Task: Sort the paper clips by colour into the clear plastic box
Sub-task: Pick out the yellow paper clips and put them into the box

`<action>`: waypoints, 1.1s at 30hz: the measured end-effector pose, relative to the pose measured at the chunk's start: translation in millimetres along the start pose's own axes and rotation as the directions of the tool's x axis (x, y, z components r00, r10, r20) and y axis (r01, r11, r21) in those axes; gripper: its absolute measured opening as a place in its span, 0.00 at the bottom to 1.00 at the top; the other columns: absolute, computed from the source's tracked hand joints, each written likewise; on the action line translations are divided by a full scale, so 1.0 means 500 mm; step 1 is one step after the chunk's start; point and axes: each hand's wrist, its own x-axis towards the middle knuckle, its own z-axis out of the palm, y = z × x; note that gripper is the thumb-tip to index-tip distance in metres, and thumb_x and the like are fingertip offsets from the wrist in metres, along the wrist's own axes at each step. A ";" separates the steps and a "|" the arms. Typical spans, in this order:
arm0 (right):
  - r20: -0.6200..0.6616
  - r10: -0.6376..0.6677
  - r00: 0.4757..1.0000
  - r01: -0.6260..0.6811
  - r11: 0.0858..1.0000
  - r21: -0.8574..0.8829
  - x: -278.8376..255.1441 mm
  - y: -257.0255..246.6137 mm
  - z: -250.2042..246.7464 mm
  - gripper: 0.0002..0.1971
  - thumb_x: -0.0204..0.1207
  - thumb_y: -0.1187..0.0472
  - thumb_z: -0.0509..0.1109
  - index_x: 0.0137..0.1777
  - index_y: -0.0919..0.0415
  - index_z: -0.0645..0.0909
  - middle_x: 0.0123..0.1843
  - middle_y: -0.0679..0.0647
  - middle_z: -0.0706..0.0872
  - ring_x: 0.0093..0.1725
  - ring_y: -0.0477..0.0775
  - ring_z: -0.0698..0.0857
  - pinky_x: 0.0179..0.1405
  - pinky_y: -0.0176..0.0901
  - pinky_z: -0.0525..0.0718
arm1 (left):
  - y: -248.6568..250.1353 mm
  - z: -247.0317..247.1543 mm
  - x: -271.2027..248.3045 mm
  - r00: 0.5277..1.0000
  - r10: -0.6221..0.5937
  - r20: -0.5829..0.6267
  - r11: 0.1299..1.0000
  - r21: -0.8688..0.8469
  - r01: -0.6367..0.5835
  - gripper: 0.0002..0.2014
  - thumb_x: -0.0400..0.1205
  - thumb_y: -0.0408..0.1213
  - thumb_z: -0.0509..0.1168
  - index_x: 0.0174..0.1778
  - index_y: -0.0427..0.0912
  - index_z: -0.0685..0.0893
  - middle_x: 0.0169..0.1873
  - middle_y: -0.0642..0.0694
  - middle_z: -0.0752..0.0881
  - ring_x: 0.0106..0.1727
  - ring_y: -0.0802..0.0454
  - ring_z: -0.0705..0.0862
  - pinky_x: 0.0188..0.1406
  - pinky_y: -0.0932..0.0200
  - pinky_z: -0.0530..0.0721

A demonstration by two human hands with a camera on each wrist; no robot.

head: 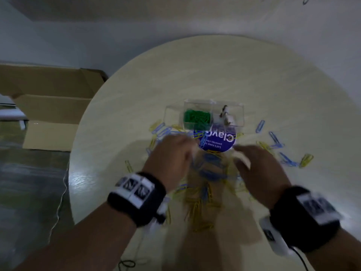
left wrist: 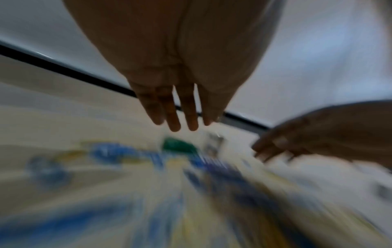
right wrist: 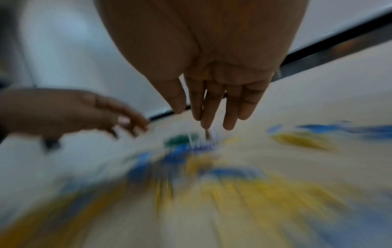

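Observation:
A clear plastic box point(head: 237, 112) stands mid-table with green clips point(head: 197, 116) in one compartment and pale clips point(head: 226, 116) in the one to its right. Against its near side lies a round purple label point(head: 216, 141). Blue and yellow paper clips point(head: 207, 173) lie scattered around and heaped under my hands. My left hand point(head: 175, 151) hovers over the heap's left side, its fingers point(left wrist: 188, 117) straight and holding nothing. My right hand point(head: 252, 159) hovers over the right side, its fingers point(right wrist: 231, 115) also straight and empty. Both wrist views are smeared by motion.
The round pale table point(head: 214, 75) ends close to my body and at the left. Open cardboard boxes point(head: 50, 106) stand on the floor to the left. A thin cable point(head: 60, 202) hangs by the table's left edge. Loose clips point(head: 289, 159) reach out to the right.

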 end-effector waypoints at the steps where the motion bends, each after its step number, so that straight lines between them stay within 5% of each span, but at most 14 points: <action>1: 0.079 -0.049 0.996 0.056 0.995 -0.085 -0.039 0.015 0.017 0.22 0.74 0.56 0.70 0.68 0.56 0.79 0.66 0.60 0.83 0.65 0.66 0.81 0.64 0.52 0.77 | 0.012 0.027 -0.035 0.989 0.101 0.107 0.995 -0.006 -0.101 0.19 0.80 0.39 0.59 0.67 0.46 0.82 0.65 0.43 0.83 0.65 0.42 0.79 0.66 0.47 0.77; 4: 0.366 -0.069 0.928 0.189 0.934 -0.303 -0.121 0.031 0.069 0.40 0.68 0.30 0.60 0.80 0.43 0.60 0.83 0.59 0.62 0.80 0.71 0.60 0.74 0.64 0.66 | 0.026 0.092 -0.112 0.913 0.166 0.372 0.968 0.116 -0.223 0.31 0.78 0.53 0.64 0.78 0.53 0.69 0.82 0.41 0.63 0.83 0.41 0.58 0.79 0.44 0.65; 7: 0.464 -0.085 0.882 0.255 0.913 -0.317 -0.161 0.022 0.090 0.49 0.60 0.16 0.51 0.81 0.33 0.48 0.86 0.55 0.41 0.83 0.69 0.39 0.77 0.72 0.51 | 0.007 0.084 -0.156 0.914 0.075 0.398 0.983 0.126 -0.136 0.39 0.72 0.64 0.66 0.80 0.59 0.63 0.85 0.44 0.53 0.85 0.41 0.47 0.80 0.41 0.60; 12: 0.471 -0.242 0.848 0.391 0.886 -0.248 -0.202 0.012 0.084 0.45 0.59 0.16 0.51 0.78 0.30 0.55 0.86 0.50 0.49 0.83 0.68 0.44 0.71 0.77 0.49 | -0.011 0.056 -0.210 0.903 0.030 0.429 0.995 0.077 -0.070 0.51 0.58 0.71 0.69 0.78 0.64 0.60 0.85 0.51 0.43 0.85 0.46 0.40 0.81 0.46 0.52; 16: 0.237 -0.049 0.970 0.114 0.957 -0.268 -0.128 0.075 0.032 0.43 0.66 0.25 0.53 0.81 0.38 0.53 0.86 0.44 0.48 0.84 0.57 0.40 0.76 0.76 0.54 | -0.011 0.055 -0.186 0.937 -0.007 0.350 0.999 0.053 -0.013 0.52 0.63 0.81 0.58 0.81 0.60 0.56 0.85 0.52 0.45 0.85 0.51 0.41 0.81 0.44 0.58; 18: 0.148 0.136 0.980 -0.091 0.956 -0.279 -0.076 0.115 0.004 0.47 0.65 0.23 0.46 0.83 0.42 0.47 0.86 0.45 0.44 0.84 0.56 0.38 0.79 0.70 0.50 | -0.002 0.060 -0.149 0.959 -0.031 0.283 1.000 0.016 0.027 0.43 0.73 0.75 0.55 0.82 0.57 0.61 0.85 0.52 0.50 0.85 0.52 0.41 0.81 0.43 0.59; 20: 0.201 0.272 0.941 -0.207 0.933 -0.295 -0.041 0.137 -0.010 0.51 0.59 0.18 0.42 0.82 0.39 0.43 0.86 0.46 0.37 0.84 0.59 0.35 0.80 0.67 0.44 | 0.019 0.072 -0.099 0.967 -0.033 0.252 0.999 0.009 0.032 0.34 0.79 0.65 0.54 0.81 0.56 0.63 0.85 0.53 0.52 0.85 0.53 0.42 0.81 0.44 0.58; 25: 0.389 0.148 0.909 -0.026 0.953 -0.302 -0.067 0.104 0.012 0.53 0.50 0.12 0.42 0.78 0.28 0.35 0.83 0.42 0.27 0.81 0.60 0.27 0.78 0.71 0.40 | 0.086 0.115 0.001 0.930 -0.035 0.367 0.996 0.092 0.001 0.31 0.83 0.55 0.59 0.82 0.56 0.60 0.85 0.49 0.47 0.85 0.49 0.40 0.82 0.46 0.54; 28: 0.426 0.058 0.903 0.050 0.970 -0.237 -0.107 0.090 0.017 0.49 0.55 0.14 0.42 0.78 0.26 0.35 0.81 0.38 0.26 0.79 0.57 0.23 0.78 0.70 0.37 | 0.102 0.123 0.030 0.956 -0.021 0.294 0.998 0.069 0.001 0.27 0.82 0.45 0.63 0.78 0.51 0.69 0.84 0.45 0.57 0.85 0.43 0.51 0.80 0.43 0.62; 30: 0.341 0.044 0.939 0.033 0.975 -0.218 -0.109 0.119 0.006 0.43 0.64 0.18 0.42 0.79 0.29 0.38 0.83 0.38 0.31 0.81 0.57 0.27 0.78 0.67 0.39 | 0.113 0.131 0.061 0.968 0.028 0.251 0.997 0.060 -0.044 0.25 0.82 0.36 0.62 0.77 0.46 0.71 0.82 0.42 0.61 0.83 0.40 0.58 0.76 0.40 0.68; 33: 0.075 0.142 0.987 -0.125 0.973 -0.195 -0.089 0.216 -0.033 0.34 0.75 0.38 0.51 0.82 0.44 0.55 0.85 0.48 0.53 0.84 0.64 0.48 0.78 0.66 0.60 | 0.129 0.147 0.113 0.941 0.070 0.331 0.985 0.124 -0.117 0.28 0.85 0.32 0.56 0.83 0.44 0.60 0.84 0.44 0.55 0.84 0.45 0.53 0.79 0.43 0.65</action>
